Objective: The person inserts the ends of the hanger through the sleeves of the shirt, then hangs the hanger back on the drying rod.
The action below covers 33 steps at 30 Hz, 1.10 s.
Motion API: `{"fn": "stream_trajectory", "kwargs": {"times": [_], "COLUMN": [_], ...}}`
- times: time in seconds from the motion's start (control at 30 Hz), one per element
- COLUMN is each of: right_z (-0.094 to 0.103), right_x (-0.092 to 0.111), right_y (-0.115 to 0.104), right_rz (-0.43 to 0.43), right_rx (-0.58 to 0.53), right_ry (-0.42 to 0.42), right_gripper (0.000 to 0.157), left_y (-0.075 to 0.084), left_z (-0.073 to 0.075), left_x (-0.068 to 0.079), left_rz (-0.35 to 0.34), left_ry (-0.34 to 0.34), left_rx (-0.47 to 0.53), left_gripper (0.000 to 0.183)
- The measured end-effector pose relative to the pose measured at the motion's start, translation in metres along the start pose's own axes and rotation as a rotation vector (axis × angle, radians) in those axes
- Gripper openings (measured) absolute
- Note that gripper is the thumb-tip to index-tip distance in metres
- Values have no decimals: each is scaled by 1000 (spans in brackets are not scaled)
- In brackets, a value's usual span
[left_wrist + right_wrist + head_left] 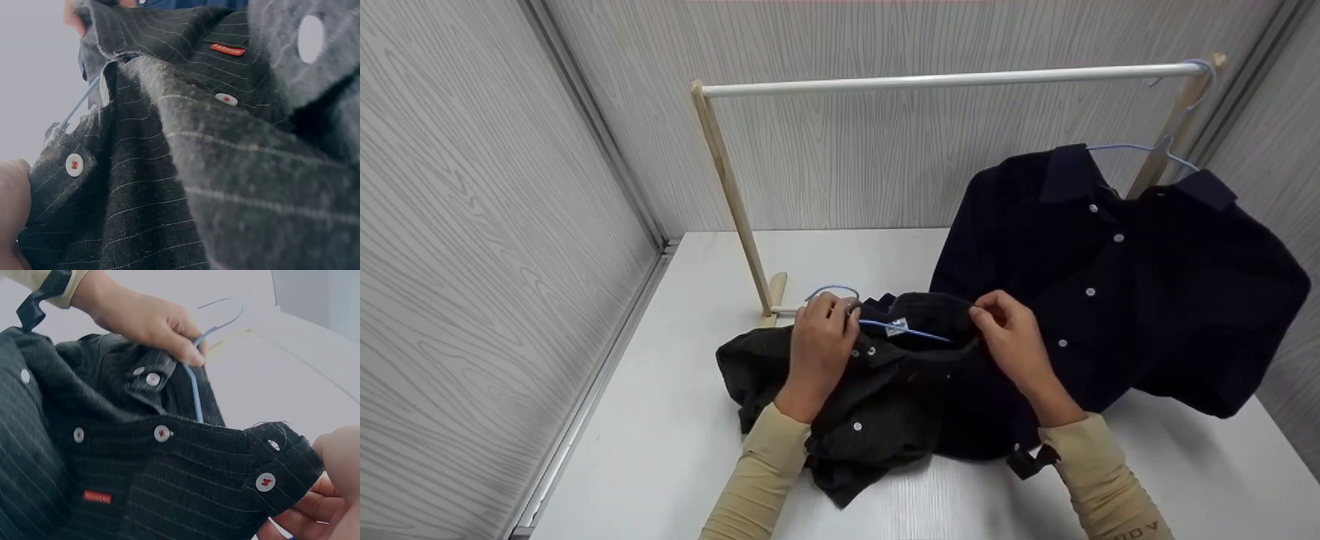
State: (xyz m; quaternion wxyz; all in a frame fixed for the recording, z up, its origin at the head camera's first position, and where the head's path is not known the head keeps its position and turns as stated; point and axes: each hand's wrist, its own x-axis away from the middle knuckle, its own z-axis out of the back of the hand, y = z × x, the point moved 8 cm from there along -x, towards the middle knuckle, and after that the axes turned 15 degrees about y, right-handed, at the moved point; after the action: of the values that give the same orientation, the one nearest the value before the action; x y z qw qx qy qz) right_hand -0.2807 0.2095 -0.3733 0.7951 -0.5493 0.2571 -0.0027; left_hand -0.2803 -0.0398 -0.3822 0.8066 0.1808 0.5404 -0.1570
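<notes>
A black pinstriped shirt (pixel 885 405) with white buttons lies bunched on the white table, its collar raised. Inside its neck is a blue wire hanger (pixel 195 394), the hook sticking out past the left hand. My left hand (pixel 821 341) grips the hanger just below its hook, close to one side of the collar. With thumb and fingers, my right hand (pixel 1014 341) pinches the collar's other front end, near a button (pixel 265 482). A small white label (pixel 897 327) shows inside the neck. The fabric hides the hanger's lower parts.
Behind stands a garment rack with a white rail (pixel 952 78) and wooden posts (pixel 731 195). A navy shirt (pixel 1035 247) hangs at its right end on another blue hanger (pixel 1125 145), close beside my right hand. Wood-grain panels (pixel 472 187) enclose the table (pixel 637 360).
</notes>
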Motion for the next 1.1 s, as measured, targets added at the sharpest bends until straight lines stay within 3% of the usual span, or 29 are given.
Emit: {"fn": "stream_trajectory", "kwargs": {"times": [0.27,0.47,0.6,0.8,0.97,1.1], "right_z": [-2,-18,-29,-44,-47,-50], "right_x": [1,7,7,8,11,12], "right_y": [-16,-32,-36,-37,-45,-43], "right_rz": [4,37,88,130,168,228], "right_rx": [-92,-163,-168,-247,-336,-303], "right_ry": [6,-65,-62,-88,-126,-164], "right_gripper": [10,9,7,6,14,21], "left_y": [10,14,24,38,36,29], "left_z": [-3,2,7,14,17,18], "left_x": [-1,-10,-15,-22,-31,-31], "left_rz": [-16,40,-18,-83,-9,72], "left_ry": [-35,26,84,106,105,81], "left_rx": [5,70,36,13,90,172], "left_gripper": [19,19,17,17,20,25]}}
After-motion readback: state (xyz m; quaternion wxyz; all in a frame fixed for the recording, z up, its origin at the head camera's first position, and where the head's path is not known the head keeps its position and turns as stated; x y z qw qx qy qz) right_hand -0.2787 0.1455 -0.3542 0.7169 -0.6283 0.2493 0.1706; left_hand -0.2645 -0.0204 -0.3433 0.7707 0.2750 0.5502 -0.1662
